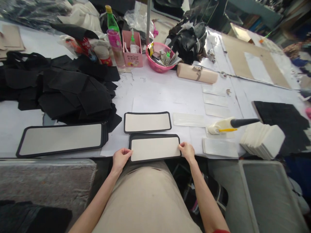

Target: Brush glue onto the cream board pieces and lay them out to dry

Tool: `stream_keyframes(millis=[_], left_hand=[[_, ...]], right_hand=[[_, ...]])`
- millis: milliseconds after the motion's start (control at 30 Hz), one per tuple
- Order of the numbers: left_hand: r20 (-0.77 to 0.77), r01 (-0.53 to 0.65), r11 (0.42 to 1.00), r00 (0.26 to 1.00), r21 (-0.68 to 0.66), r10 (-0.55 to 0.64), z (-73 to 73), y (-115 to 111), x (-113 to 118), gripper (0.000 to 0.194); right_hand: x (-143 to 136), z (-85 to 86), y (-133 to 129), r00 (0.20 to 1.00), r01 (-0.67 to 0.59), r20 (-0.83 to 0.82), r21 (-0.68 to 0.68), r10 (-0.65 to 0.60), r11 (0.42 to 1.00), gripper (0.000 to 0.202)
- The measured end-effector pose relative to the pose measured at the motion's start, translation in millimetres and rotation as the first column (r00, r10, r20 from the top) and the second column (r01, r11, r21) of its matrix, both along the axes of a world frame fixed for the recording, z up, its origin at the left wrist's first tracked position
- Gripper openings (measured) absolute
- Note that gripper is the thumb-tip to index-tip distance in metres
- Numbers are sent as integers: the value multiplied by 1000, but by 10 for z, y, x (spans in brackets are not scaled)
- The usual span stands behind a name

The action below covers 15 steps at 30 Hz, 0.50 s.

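Lying lengthwise from left to right, the black-edged panel (155,148) sits at the front edge of the tabletop (167,92), right before the person's waist, with more black edges showing just under its far side. Its long axis spans the gap between the hands, so neither is nearer: the left hand (120,158) has thumb and fingers pinched on the left short end, the right hand (187,150) likewise on the right one. Just beyond lies a second panel (147,122), roughly parallel. To the left is a stack of longer panels (60,139), with heaped black pieces (80,90) behind. Rightward come clear strips (188,119), a pale bottle (221,125) and white blocks (262,139); farther back, a pink basin (159,68).
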<state>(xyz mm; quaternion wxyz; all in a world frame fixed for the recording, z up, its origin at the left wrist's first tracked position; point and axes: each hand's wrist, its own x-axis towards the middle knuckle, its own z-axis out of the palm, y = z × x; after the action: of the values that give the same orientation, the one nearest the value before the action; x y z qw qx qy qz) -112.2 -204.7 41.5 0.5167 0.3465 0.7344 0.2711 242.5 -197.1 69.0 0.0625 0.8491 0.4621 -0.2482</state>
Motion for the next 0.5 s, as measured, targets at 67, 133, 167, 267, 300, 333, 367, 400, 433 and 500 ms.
stream_keyframes(millis=[67, 133, 167, 267, 300, 333, 367, 400, 433, 500], left_hand=[[1, 1, 1000, 1000, -1, -1, 1, 2, 2, 27], [-2, 1, 1000, 1000, -1, -1, -2, 1, 2, 27], [-4, 1, 1000, 1000, -1, -1, -7, 0, 2, 27], [-10, 8, 1000, 1000, 0, -8, -27, -5, -1, 27], [-12, 12, 1000, 1000, 1, -12, -36, -6, -3, 27], [-17, 15, 1000, 1000, 3, -15, -44, -8, -3, 28], [-24, 18, 1000, 1000, 6, -18, -52, -9, -4, 28], [-33, 20, 1000, 999, 10, -19, -59, -11, -4, 28], [-41, 21, 1000, 999, 16, -21, -66, -11, -3, 28], [-51, 25, 999, 998, 30, -23, -81, -13, -2, 28]], right_hand=[[-2, 4, 4, 1000, -6, 3, -3, 6, 1000, 20], [-2, 7, 9, 1000, -7, -1, -8, 7, 1000, 20], [-1, 8, 11, 1000, -6, -4, -10, 6, 1000, 20], [1, 13, 21, 1000, -5, -10, -18, 5, 1000, 20], [1, 15, 26, 1000, -7, -11, -20, 7, 1000, 19], [1, 16, 31, 1000, -8, -10, -24, 8, 1000, 19], [1, 17, 38, 1000, -7, -8, -28, 7, 1000, 19], [1, 17, 46, 1000, -5, -5, -35, 5, 999, 18], [2, 16, 54, 1000, 0, 0, -45, 0, 999, 18], [1, 13, 70, 1000, 11, 11, -66, -10, 998, 19]])
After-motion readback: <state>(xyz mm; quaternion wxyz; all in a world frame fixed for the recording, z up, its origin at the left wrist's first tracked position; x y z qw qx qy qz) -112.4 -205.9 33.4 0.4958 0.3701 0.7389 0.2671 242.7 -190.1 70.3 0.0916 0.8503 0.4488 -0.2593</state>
